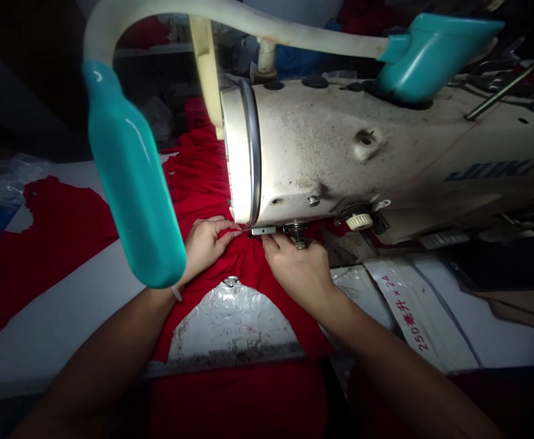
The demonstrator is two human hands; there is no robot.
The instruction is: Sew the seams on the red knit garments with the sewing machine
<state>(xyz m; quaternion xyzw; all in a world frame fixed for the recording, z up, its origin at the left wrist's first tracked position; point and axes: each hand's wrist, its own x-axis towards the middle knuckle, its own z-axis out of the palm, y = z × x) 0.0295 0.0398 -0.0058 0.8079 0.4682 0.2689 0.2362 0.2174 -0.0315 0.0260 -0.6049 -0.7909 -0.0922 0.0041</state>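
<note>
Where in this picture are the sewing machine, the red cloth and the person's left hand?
Sewing machine [321, 146]: head view, on its pale metal body.
Red cloth [198, 183]: head view, on the bunched part beyond the hands.
Left hand [206, 244]: head view, on the back of the hand.

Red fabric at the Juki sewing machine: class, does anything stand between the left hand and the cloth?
Nothing visible does. The left hand lies directly on the red fabric, its fingers touching the cloth just beside the sewing machine head.
</note>
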